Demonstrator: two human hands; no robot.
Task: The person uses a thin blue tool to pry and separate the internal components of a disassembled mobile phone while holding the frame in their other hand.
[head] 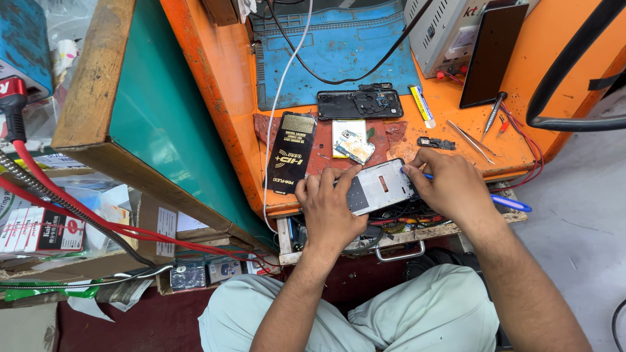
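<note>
Silver phone frame (379, 187) part-hidden by hands, blue tool (512, 203) half-covered

The orange table (228, 78) held a blue mat (339, 58) at its back and a black phone shell (360, 103) nearer the front edge.

free: blue mat (339, 52) centre | blocked: black phone (359, 103), circuit board (352, 140), tweezers (474, 141), black cable (326, 75)

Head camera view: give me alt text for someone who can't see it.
Both hands, left and right, hold an opened phone frame at the edge of an orange workbench. A blue pen sits under the right hand; tweezers lie beyond.
</note>
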